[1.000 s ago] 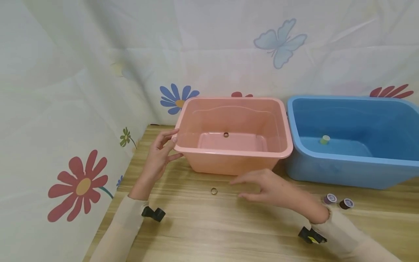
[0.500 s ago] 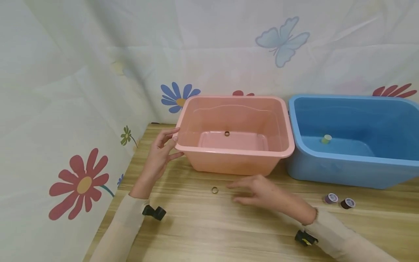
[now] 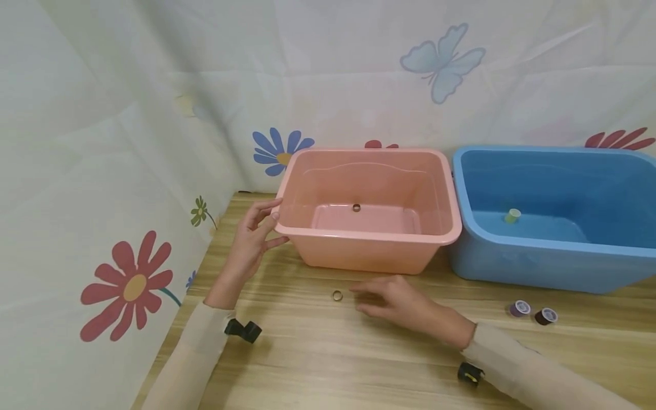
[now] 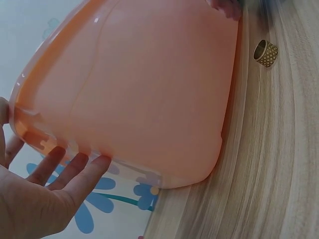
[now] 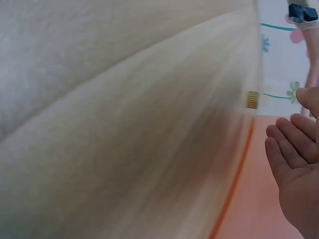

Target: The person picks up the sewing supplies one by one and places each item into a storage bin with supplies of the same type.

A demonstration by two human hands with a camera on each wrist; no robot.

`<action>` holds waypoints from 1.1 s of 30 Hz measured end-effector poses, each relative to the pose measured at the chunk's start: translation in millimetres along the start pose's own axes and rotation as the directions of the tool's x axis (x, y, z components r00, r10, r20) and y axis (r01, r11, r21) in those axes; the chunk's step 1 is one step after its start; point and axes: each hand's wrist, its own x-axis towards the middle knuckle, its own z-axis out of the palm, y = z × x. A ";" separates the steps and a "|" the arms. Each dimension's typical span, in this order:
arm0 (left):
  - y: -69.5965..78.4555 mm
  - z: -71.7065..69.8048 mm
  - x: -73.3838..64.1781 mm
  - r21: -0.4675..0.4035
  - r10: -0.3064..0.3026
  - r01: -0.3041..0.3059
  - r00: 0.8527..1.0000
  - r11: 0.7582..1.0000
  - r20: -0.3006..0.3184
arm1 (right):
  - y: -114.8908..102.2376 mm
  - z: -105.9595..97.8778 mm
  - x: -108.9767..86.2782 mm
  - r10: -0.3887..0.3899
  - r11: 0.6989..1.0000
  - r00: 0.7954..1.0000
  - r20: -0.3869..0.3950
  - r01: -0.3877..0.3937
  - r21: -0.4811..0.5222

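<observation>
In the head view, my left hand (image 3: 247, 242) holds the left rim of a pink plastic tub (image 3: 369, 250). The left wrist view shows its fingers (image 4: 82, 174) against the tub's outer wall. A brass ring thimble (image 3: 337, 295) with a dimpled surface (image 4: 266, 54) lies on the table in front of the tub. Just right of that thimble, apart from it, my right hand (image 3: 402, 304) hovers low with fingers extended, holding nothing. Inside the pink tub, a similar small brass ring (image 3: 356, 208) rests on the floor.
A blue tub (image 3: 543, 262) stands against the pink one's right side, with a small light-green spool-like piece (image 3: 512, 215) inside. Before it on the wooden table sit a purple spool (image 3: 520, 308) and a dark spool (image 3: 546, 316). A flowered curtain (image 3: 348, 80) hangs behind.
My right hand has moved left, closer to the thimble on the table. The left hand has kept its place on the pink tub's rim.
</observation>
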 end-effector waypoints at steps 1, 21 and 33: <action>-0.1 -0.5 -0.1 0.003 -0.001 0.001 1.000 1.000 0.000 | 0.5 1.8 0.6 0.011 1.000 1.000 0.000 -0.011 0.001; -0.2 -1.3 1.1 0.002 0.002 -0.002 1.000 1.000 0.007 | 7.6 29.1 22.1 0.115 0.992 0.993 0.014 -0.114 -0.055; 0.1 -1.3 0.6 -0.004 -0.005 0.005 1.000 1.000 -0.001 | 7.6 42.5 33.0 0.081 0.989 0.997 0.003 -0.080 -0.128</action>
